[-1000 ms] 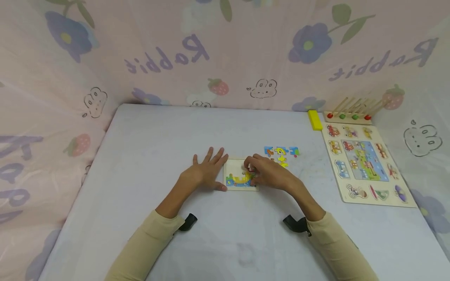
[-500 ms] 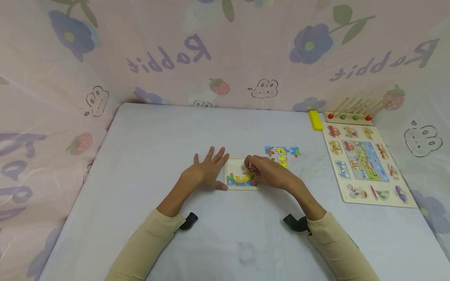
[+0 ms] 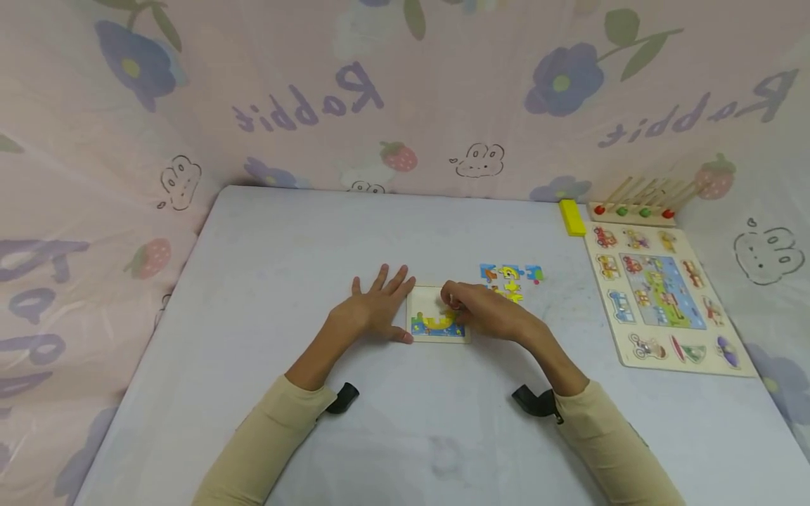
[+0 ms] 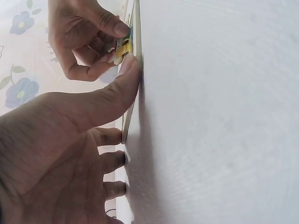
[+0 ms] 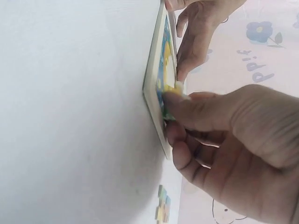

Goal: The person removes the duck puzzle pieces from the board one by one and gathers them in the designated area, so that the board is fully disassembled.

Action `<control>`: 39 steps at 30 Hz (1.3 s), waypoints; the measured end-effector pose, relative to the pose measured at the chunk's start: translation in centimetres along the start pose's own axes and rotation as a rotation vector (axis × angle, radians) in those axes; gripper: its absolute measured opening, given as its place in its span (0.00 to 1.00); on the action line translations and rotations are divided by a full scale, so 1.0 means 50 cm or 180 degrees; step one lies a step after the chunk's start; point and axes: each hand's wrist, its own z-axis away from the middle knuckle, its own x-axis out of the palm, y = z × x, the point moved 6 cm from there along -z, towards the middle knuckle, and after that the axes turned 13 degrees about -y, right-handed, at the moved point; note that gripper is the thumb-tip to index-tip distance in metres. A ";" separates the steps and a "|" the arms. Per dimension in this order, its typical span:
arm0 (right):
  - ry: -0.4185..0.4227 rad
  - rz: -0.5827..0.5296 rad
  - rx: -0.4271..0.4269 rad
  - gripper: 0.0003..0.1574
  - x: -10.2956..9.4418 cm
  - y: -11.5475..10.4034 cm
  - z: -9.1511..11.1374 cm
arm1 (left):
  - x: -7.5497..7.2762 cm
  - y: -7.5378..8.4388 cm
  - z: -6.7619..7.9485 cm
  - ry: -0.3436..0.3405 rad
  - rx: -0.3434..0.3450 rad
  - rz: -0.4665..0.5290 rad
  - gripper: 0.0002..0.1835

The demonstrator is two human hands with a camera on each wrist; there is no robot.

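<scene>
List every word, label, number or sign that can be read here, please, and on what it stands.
"Rabbit", mirrored: on the patterned curtain, left of centre.
"Rabbit", mirrored: on the same curtain, at right.
Large purple letters on the curtain's left side: distorted, not surely readable.
Lettering in the right wrist view: incomplete, unclear.
Jigsaw tray, vehicle puzzle board: no readable text.
</scene>
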 end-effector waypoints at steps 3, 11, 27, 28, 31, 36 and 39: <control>-0.0018 0.0001 0.0066 0.23 0.002 0.001 -0.002 | 0.002 0.001 -0.001 -0.0008 -0.0008 -0.0013 0.62; -0.0034 -0.0038 0.0098 0.21 -0.002 0.000 -0.002 | -0.002 0.002 0.000 -0.0023 -0.0038 -0.0050 0.61; 0.0708 -0.0150 -0.0229 0.13 -0.060 0.032 0.091 | -0.001 0.002 0.002 -0.0028 -0.0027 -0.0040 0.61; 0.0730 -0.0181 -0.0221 0.14 -0.066 0.038 0.103 | -0.002 0.002 0.002 -0.0029 -0.0026 -0.0038 0.61; 0.0804 -0.0246 -0.0142 0.15 -0.081 0.062 0.139 | -0.003 0.003 0.002 -0.0016 -0.0014 -0.0027 0.61; 0.1117 -0.0139 0.0031 0.18 -0.098 0.101 0.193 | -0.004 0.004 0.002 0.0003 -0.0008 0.0000 0.61; 0.1294 -0.0004 0.0112 0.21 -0.108 0.118 0.219 | -0.002 0.004 0.001 0.0000 -0.0013 0.0011 0.62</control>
